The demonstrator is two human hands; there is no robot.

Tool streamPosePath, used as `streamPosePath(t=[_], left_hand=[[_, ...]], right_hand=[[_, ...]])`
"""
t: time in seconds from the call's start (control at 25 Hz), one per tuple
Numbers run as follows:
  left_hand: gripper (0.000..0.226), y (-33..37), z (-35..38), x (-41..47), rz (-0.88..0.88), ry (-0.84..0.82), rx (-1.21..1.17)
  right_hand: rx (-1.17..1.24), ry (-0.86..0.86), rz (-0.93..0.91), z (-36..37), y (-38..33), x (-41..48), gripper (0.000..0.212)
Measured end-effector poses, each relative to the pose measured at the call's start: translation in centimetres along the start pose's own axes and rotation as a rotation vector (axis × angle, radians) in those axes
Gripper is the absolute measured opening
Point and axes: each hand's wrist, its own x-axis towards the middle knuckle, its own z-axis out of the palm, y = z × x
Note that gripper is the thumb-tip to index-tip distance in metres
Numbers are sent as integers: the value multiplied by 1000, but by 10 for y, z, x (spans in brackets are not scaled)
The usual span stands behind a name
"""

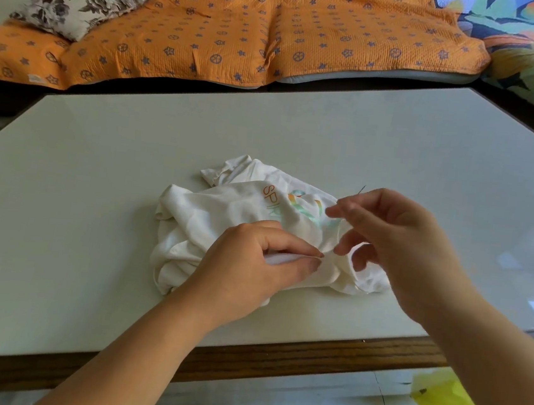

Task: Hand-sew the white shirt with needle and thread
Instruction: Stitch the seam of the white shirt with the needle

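A crumpled white shirt with an orange and green print lies on the pale table. My left hand lies on its near part, with thumb and forefinger pinching a fold of the cloth. Just to the right and above, my right hand pinches a thin needle whose tip sticks up past the fingertips. The remaining right fingers curl down toward the pinched fold. No thread can be made out.
The table has a wooden front edge. Behind it stands a sofa under an orange patterned cover, with a floral cushion at the left. A yellow bag lies on the floor at the lower right.
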Motion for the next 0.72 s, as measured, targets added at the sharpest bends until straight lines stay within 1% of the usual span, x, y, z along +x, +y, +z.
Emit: streamPosePath(t=[0.08, 0.12, 0.2, 0.28, 0.32, 0.4, 0.44, 0.48, 0.52, 0.56, 0.64, 0.72], left_hand=[[13, 1, -1, 1, -26, -37, -46], [13, 2, -2, 1, -41, -66, -70], [12, 2, -4, 1, -69, -127, -108], [15, 3, -5, 0, -94, -172, -127], [18, 3, -6, 0, -103, -189, -132], [20, 1, -6, 0, -112, -220, -137], [19, 1, -6, 0, -115, -233, -142], [17, 1, -7, 0, -116, -241, -146], [14, 1, -8, 0, -117, -248, -149], [13, 1, -8, 0, -118, -252, -152], [13, 1, -9, 1, -123, -259, -156], [16, 2, -10, 1, -131, -260, -168]], right_hand=[[374, -132, 138, -5, -7, 5, 7], [497, -163, 177, -7, -9, 8, 7], [587, -122, 151, -13, -7, 17, 6], [551, 18, 46, -22, -3, 27, 6], [486, 102, -16, -26, -2, 32, 8], [250, 254, -150, -34, 0, 38, 11], [96, 289, -208, -35, 1, 38, 11], [-62, 283, -250, -36, 1, 38, 9], [-205, 239, -280, -35, 3, 36, 7], [-329, 164, -304, -32, 3, 32, 11], [-539, -16, -349, -28, 4, 24, 27], [-701, -185, -386, -26, 0, 15, 38]])
